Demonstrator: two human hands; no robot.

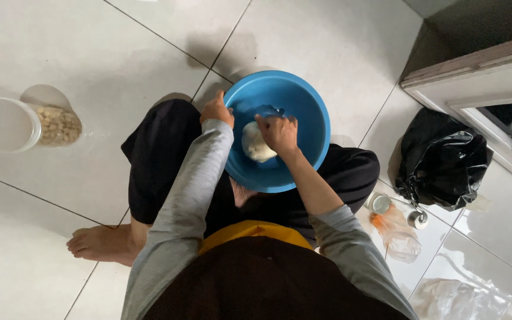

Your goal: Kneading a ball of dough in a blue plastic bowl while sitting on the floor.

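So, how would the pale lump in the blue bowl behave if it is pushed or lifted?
The pale lump looks rounded and smooth under the right hand, so it probably gives when pushed, not stiff. Lifted, it may sag and perhaps stick. The blue bowl, gripped at the rim by the left hand, might otherwise slide.

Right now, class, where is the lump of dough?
The dough lies inside the blue bowl at the picture's centre, under the right hand, while the left hand grips the rim.

Black plastic bag [442,160] at right; clear jar [31,125] at left.
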